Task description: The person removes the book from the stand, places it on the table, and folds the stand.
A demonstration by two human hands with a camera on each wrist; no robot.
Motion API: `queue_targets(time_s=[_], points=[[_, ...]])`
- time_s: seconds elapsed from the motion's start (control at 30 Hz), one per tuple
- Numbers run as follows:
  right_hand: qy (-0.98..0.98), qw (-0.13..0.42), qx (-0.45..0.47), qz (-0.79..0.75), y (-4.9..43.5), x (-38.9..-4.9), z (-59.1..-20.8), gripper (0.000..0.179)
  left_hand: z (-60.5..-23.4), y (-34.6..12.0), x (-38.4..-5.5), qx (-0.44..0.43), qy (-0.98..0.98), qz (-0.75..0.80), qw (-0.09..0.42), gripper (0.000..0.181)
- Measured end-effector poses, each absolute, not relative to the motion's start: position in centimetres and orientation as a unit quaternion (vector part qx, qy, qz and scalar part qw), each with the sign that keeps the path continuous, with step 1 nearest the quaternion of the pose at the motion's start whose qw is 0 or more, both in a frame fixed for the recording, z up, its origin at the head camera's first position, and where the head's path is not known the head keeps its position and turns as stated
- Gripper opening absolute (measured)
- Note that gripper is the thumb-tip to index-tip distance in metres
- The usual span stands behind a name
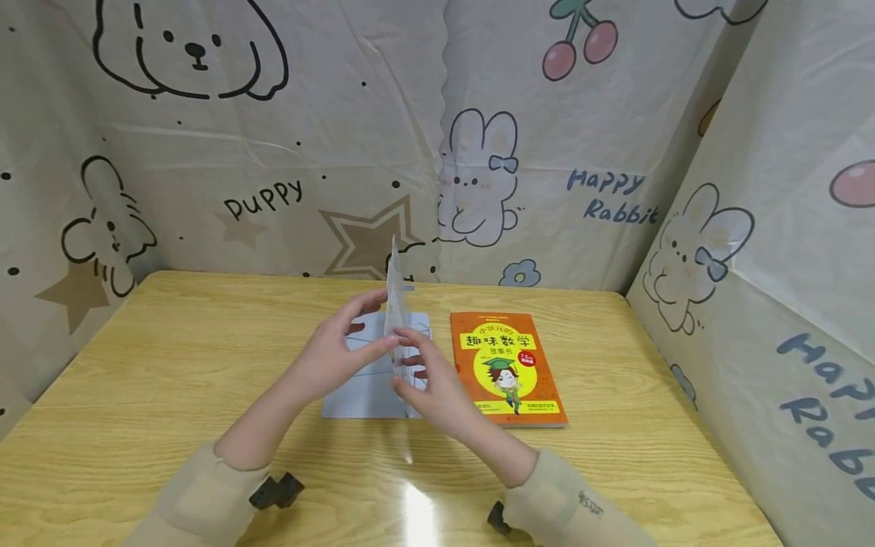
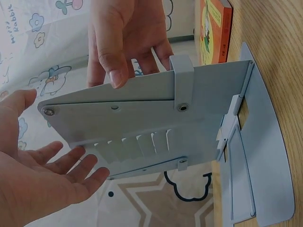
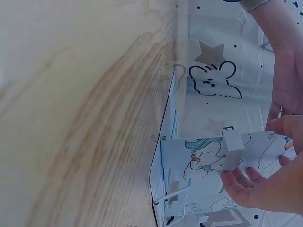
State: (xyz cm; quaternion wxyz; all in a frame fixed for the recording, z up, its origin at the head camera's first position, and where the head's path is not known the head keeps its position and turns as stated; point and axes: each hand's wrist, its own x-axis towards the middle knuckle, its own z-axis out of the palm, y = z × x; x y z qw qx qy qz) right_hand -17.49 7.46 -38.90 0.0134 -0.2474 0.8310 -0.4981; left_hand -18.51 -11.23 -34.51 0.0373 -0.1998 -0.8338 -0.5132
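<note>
A pale blue metal book stand (image 1: 365, 395) lies with its base flat on the table, its hinged panel (image 2: 137, 120) raised upright and edge-on in the head view. A unicorn drawing covers the panel's front, seen in the right wrist view beside a folded clip (image 3: 233, 153); slots run across the back. My right hand (image 1: 437, 384) pinches the panel's near edge, thumb on the back and fingers on the front. On the left, my left hand (image 1: 328, 353) has its fingers spread loosely, fingertips right at the panel's upper end in the left wrist view.
An orange book (image 1: 509, 380) with a cartoon figure lies just right of the stand. The wooden table (image 1: 171, 380) is bounded at the back and right by a printed cloth (image 1: 287, 152). Light glares off the table's near part.
</note>
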Motion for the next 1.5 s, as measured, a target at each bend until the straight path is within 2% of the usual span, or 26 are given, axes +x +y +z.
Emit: queue_targets(time_s=[0.1,0.47,0.7,1.17,1.5], points=[[0.835,0.013,-0.251,-0.489,7.6,-18.2,-39.9,0.063,-34.5,-11.4,-18.4,-0.194,-0.836,-0.512,0.044,0.061],[0.850,-0.005,-0.269,-0.452,8.6,-19.1,-38.7,0.062,-34.9,-12.2,-18.3,-0.190,-0.840,-0.505,0.057,0.057],[0.868,-0.023,-0.274,-0.413,9.9,-20.4,-38.5,0.068,-34.9,-12.7,-18.2,-0.183,-0.841,-0.507,0.054,0.057],[0.905,-0.012,-0.296,-0.306,11.8,-22.8,-38.8,0.074,-35.0,-14.3,-18.0,-0.168,-0.841,-0.511,0.055,0.057],[0.907,0.019,-0.300,-0.296,12.5,-24.4,-39.9,0.078,-35.9,-15.8,-17.9,-0.170,-0.835,-0.518,0.070,0.057]])
